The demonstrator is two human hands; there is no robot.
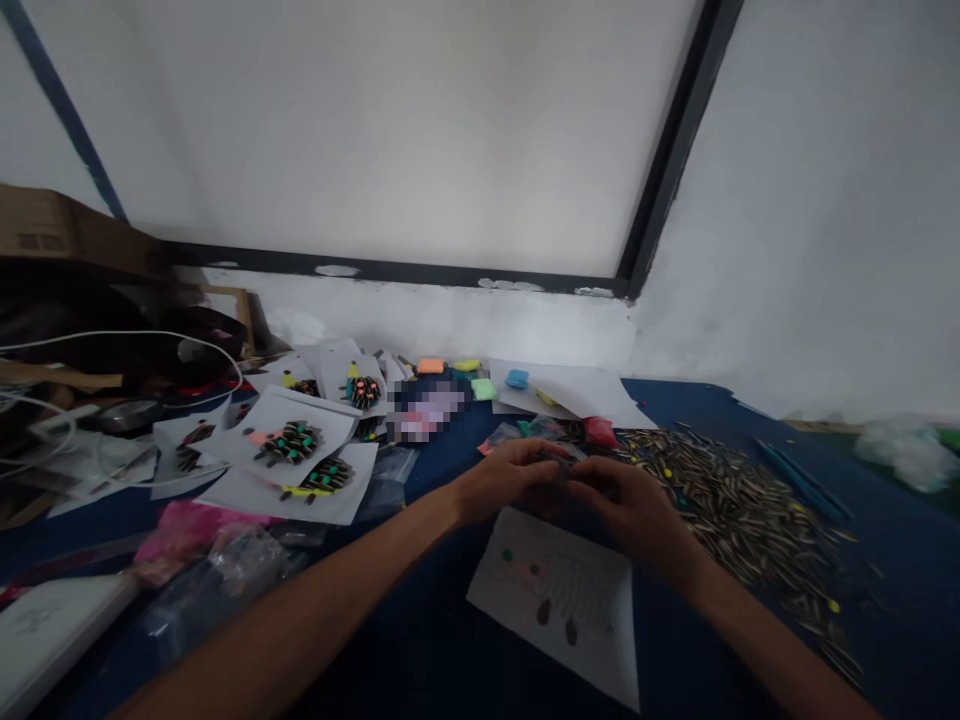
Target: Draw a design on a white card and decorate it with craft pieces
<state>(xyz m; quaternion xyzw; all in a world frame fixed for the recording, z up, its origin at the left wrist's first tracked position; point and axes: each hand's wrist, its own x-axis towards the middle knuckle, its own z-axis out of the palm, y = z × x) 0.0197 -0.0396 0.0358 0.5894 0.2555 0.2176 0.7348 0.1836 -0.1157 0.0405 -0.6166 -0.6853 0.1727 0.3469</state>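
My left hand [510, 476] and my right hand [630, 502] meet above the dark blue table, fingers curled and fingertips almost touching. Whatever lies between the fingers is too dark and blurred to name. Just below them rests a white sheet [517, 610] with a hedgehog-like drawing, a green dot, a pinkish snout and two dark seed-shaped pieces. A large heap of striped sunflower seeds [735, 510] spreads to the right, close to my right hand. Behind the fingers lie a red piece of clay or packet [600, 432] and some clear plastic wrapping [501, 436].
Several paper sheets with seed-covered hedgehogs [289, 440] lie at the left. Orange [430, 367], green [484, 389] and blue [517, 379] blocks sit near the wall. Pink plastic [187, 535], a white box [56, 635] and cables crowd the left side. Teal sticks [802, 480] lie far right.
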